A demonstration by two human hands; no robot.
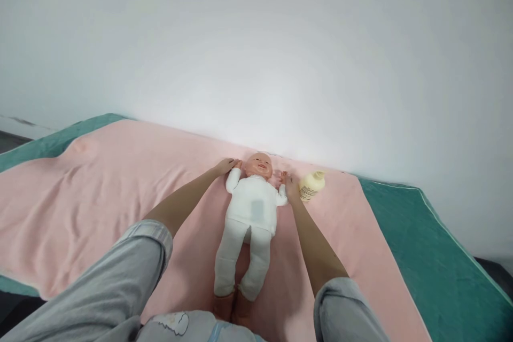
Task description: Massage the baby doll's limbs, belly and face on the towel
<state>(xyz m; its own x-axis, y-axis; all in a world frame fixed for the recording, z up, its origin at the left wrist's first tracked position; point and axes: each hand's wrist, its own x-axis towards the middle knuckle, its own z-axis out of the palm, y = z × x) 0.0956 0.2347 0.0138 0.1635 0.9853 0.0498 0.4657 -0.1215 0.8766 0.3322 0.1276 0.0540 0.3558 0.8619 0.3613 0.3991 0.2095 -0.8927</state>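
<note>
A baby doll (251, 203) in a white top and white trousers lies on its back on a pink blanket (336, 246), head toward the wall and both arms raised. My left hand (227, 165) is at the doll's hand on the left of the view, its fingers closed around or against it. On the other side, my right hand (292, 184) has its fingers closed at the doll's other hand, beside the head. Small details of both grips are hard to make out. A pale yellow bottle (311, 187) stands just right of my right hand.
Under the pink blanket lies a green cover (412, 230), showing at the right and at the far left. A plain white wall (256, 53) rises behind the bedding. Dark areas show at both lower side edges.
</note>
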